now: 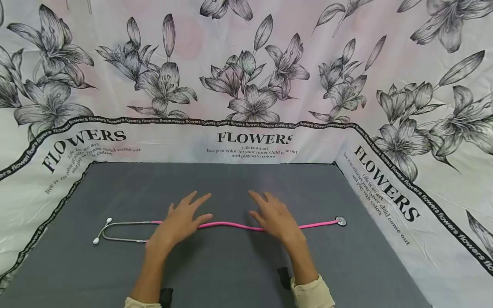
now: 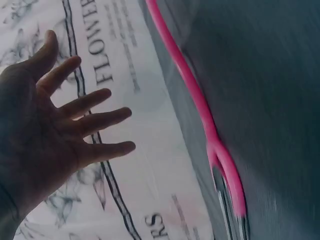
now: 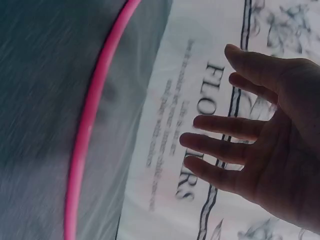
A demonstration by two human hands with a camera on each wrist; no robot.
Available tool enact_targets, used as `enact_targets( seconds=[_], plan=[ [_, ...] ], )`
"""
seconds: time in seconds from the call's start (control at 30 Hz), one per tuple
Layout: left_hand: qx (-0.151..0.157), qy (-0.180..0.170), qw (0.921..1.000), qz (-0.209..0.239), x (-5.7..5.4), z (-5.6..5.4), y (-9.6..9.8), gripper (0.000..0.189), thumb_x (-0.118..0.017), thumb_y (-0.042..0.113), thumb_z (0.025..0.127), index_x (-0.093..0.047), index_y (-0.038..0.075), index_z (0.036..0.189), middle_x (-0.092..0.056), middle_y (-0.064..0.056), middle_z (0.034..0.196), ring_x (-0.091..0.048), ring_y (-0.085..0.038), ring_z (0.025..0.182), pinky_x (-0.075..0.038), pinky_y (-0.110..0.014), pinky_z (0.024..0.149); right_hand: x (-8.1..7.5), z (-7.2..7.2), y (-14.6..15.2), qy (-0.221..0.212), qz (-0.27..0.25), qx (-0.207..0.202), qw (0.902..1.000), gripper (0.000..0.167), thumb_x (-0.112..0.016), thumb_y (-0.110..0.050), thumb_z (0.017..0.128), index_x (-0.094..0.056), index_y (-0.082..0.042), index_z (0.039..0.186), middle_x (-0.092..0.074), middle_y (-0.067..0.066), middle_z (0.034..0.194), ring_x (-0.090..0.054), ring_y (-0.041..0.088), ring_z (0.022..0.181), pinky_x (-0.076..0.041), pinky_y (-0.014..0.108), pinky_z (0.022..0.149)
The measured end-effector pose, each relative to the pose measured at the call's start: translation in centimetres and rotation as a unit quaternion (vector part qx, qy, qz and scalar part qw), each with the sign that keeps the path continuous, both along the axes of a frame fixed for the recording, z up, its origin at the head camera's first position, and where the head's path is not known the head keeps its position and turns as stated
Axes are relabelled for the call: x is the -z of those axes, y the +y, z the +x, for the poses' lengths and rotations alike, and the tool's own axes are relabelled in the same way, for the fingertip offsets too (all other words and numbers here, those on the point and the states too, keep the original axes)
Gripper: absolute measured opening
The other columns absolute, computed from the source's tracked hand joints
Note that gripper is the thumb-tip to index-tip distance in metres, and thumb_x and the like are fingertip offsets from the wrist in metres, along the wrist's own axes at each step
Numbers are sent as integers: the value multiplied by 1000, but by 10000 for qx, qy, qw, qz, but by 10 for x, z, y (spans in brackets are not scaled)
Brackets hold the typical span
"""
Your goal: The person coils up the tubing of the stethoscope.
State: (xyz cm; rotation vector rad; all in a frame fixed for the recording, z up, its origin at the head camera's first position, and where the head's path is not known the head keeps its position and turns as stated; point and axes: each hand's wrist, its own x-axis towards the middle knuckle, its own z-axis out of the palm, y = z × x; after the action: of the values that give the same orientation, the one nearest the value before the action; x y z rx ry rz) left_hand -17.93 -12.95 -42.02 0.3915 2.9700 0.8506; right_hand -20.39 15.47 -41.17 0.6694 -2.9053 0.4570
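We see one long stethoscope with pink flexible tube, two silver metal ear tubes, white eartips and one round silver chest piece with dark rim. It lies stretched out, with only a slight wave, on the flat grey tabletop. In the head view, we find the eartips at left and the chest piece at right. Before the metal, the pink tube divides into two branches.

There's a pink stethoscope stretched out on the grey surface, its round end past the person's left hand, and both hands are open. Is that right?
Not quite: the round end lies past the right hand; beyond the left hand are the earpieces. The head view shows this. The pink stethoscope is indeed stretched out on the grey surface, and both hands are open.
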Motion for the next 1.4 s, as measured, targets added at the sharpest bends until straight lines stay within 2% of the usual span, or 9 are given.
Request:
enact_targets(
  seconds=[0.2, 0.33, 0.63, 0.73, 0.83, 0.97, 1.1, 1.23, 1.4],
  plan=[
    [132, 182, 9997, -66, 1, 6, -39, 78, -74, 30, 98, -33, 18, 164, -43, -28, 161, -49, -51, 143, -33, -78, 112, -3, -3, -33, -15, -37, -512, 9987, 56, -70, -27, 102, -51, -18, 153, -59, 25, 145, -62, 46, 129, -49, 65, 103],
    [257, 72, 9996, -56, 6, 9, -68, 87, -80, 27, 92, -32, 15, 164, -45, -28, 159, -50, -52, 142, -42, -70, 109, 1, -1, -57, -74, 46, -828, 9965, 56, -69, -28, 102, -50, -18, 154, -61, 24, 143, -64, 45, 126, -52, 62, 101],
    [192, -275, 9994, 102, 19, 13, -134, 117, -92, 25, 79, -16, 24, 168, -51, -34, 151, -52, -56, 136, -48, -68, 101, 13, 7, -113, -2, 716, -1400, 9875, 52, -67, -30, 103, -52, -21, 152, -68, 12, 135, -70, 30, 118, -56, 50, 101],
    [192, -309, 9993, -76, 24, 12, -151, 122, -95, 26, 74, -18, 24, 168, -52, -34, 150, -52, -58, 136, -47, -70, 99, 18, 9, -127, 33, 878, -1559, 9839, 49, -68, -29, 103, -55, -22, 150, -70, 9, 129, -71, 26, 113, -57, 45, 99],
    [282, -423, 9983, -270, 27, 11, -164, 120, -97, 28, 70, -26, 19, 165, -50, -35, 152, -50, -58, 138, -45, -71, 102, 21, 10, -140, -131, 981, -1655, 9812, 48, -68, -30, 102, -56, -23, 149, -70, 7, 128, -71, 24, 113, -57, 44, 100],
    [496, -640, 9959, -400, 28, 13, -178, 115, -97, 28, 65, -35, 9, 160, -49, -36, 152, -48, -59, 138, -44, -71, 104, 25, 13, -153, -730, 1149, -1643, 9770, 50, -70, -33, 101, -56, -28, 149, -69, 5, 127, -68, 23, 117, -55, 47, 102],
    [624, -608, 9943, -606, 30, 14, -182, 104, -97, 27, 64, -47, 4, 152, -59, -30, 138, -57, -54, 128, -48, -68, 101, 27, 16, -159, -1245, 1205, -1407, 9748, 54, -72, -34, 99, -55, -30, 150, -66, 5, 135, -64, 26, 128, -51, 54, 107],
    [701, -495, 9927, -849, 32, 10, -181, 87, -97, 26, 64, -60, 7, 141, -61, -16, 121, -59, -40, 114, -52, -61, 93, 28, 18, -159, -1339, 1293, -1031, 9771, 52, -74, -30, 98, -58, -31, 147, -61, 6, 141, -58, 29, 132, -50, 56, 105],
    [865, -632, 9900, -920, 34, 8, -184, 64, -96, 21, 68, -62, 15, 122, -61, -5, 107, -59, -23, 98, -53, -47, 83, 30, 18, -159, -1196, 1441, -999, 9772, 40, -79, -12, 92, -66, -23, 128, -61, 8, 126, -58, 27, 117, -53, 47, 91]
  ],
)
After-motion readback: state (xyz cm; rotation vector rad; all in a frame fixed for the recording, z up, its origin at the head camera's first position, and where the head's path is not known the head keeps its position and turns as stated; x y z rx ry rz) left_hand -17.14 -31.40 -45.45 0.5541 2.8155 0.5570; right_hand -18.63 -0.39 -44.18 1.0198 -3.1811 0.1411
